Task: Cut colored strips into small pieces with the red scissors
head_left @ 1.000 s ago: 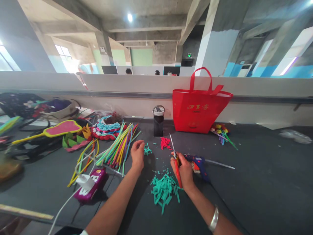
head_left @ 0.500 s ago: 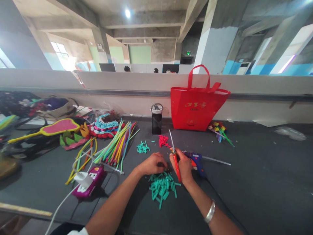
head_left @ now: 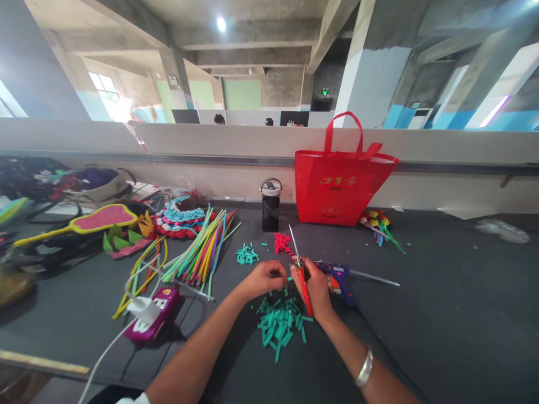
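Observation:
My right hand (head_left: 315, 286) is closed on red-handled scissors (head_left: 304, 289), whose blades point up and away. To its left, my left hand (head_left: 266, 279) has its fingers curled together above a dark patch of tiny bits; what they pinch, if anything, is too small to name. Just below both hands lies a loose pile of green cut pieces (head_left: 281, 324). Beyond them are a small teal pile (head_left: 247, 254) and a small red pile (head_left: 282, 243). A blue glue gun (head_left: 343, 280) lies right beside my right hand.
A black bottle (head_left: 270, 207) and a red bag (head_left: 341, 188) stand at the back. Colourful pipe cleaners (head_left: 204, 252) and a purple power strip (head_left: 154, 317) with a white cable lie left. Craft flowers (head_left: 381, 224) lie behind the glue gun, whose cord runs toward the front right.
My left hand has lifted slightly away from the green pile, uncovering more of its top. The scissors stay in my right hand, nearly unmoved.

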A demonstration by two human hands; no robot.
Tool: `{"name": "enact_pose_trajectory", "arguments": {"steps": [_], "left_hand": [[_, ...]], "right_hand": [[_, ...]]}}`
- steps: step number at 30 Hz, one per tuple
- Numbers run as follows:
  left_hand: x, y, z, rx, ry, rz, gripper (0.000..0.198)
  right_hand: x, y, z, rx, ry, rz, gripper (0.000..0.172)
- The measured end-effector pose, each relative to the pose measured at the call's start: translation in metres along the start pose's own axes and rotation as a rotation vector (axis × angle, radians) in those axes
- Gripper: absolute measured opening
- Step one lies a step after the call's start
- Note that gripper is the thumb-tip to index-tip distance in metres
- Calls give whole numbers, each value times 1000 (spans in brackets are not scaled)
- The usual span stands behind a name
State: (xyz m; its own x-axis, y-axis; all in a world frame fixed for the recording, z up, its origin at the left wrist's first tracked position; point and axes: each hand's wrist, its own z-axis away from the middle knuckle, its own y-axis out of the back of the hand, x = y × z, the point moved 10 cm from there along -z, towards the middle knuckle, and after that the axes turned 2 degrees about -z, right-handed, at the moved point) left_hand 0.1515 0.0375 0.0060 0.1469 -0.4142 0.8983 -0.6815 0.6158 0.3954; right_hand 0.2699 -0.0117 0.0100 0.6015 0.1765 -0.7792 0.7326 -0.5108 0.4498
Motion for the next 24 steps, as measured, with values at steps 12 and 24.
{"name": "enact_pose_trajectory", "arguments": {"steps": [12, 24], "left_hand": [[-21, 7, 3, 190, 219, 424, 11], [-23, 14, 4, 412, 153, 1041, 22]], "right_hand": [[-3, 1, 3, 30, -7, -136, 33], [-19, -20, 16, -16, 214, 270, 38]]}}
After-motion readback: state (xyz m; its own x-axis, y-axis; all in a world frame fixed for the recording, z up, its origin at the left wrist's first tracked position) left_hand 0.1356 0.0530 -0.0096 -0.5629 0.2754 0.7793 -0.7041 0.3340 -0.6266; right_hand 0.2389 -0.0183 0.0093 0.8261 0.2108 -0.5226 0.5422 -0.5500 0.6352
